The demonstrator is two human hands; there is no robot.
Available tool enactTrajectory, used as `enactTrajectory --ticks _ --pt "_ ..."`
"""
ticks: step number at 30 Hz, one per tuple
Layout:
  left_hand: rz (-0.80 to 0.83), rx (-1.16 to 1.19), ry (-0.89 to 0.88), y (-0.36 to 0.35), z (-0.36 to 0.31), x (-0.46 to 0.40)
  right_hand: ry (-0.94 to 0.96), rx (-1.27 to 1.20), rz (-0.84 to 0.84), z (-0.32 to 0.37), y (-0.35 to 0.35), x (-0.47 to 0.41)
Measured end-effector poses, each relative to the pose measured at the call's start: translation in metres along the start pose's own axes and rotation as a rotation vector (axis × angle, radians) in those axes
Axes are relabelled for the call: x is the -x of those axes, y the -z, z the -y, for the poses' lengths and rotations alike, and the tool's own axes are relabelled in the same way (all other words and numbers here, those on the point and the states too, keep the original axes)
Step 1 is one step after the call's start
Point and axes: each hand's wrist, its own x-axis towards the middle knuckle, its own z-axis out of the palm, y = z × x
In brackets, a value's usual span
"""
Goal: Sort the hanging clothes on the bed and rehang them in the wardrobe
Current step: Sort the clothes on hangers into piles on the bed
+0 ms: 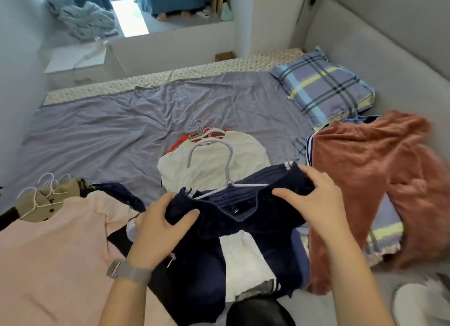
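Observation:
A dark navy garment (246, 204) with white stripes hangs on a white hanger (214, 155) above the bed (102, 135). My left hand (160, 226) grips its left end and my right hand (316, 196) grips its right end. Behind it a white shirt (214, 162) lies on a hanger over something red. A pink garment (56, 252) lies at the left with a khaki piece (48, 199) and several white hangers. At the right lies a rust-coloured garment (370, 169). No wardrobe is in view.
A plaid pillow (323, 87) leans by the grey headboard (379, 55) at the right. A white nightstand (73, 60) stands beyond the bed's far left. Blue cloth is heaped on the window ledge (80, 21). The bed's far half shows bare blue sheet.

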Motion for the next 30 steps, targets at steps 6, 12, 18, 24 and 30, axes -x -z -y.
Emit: enactTrajectory --ticks 6,12,18,24,30 --pt "-0.067 -0.051 -0.044 0.019 -0.012 0.071 -0.024 -0.005 -0.059 0.009 0.025 0.096" --pt "-0.029 -0.045 -0.143 0.003 -0.046 0.111 -0.003 0.046 -0.203 0.007 0.075 0.15" --pt "0.083 -0.017 -0.267 -0.044 -0.096 0.135 0.004 0.106 -0.396 -0.018 0.151 0.175" --pt "0.15 -0.057 -0.421 -0.142 -0.183 0.146 -0.11 0.206 -0.629 -0.081 0.25 0.175" --pt "0.123 -0.015 -0.437 -0.241 -0.263 0.144 -0.069 0.231 -0.564 -0.119 0.36 0.141"
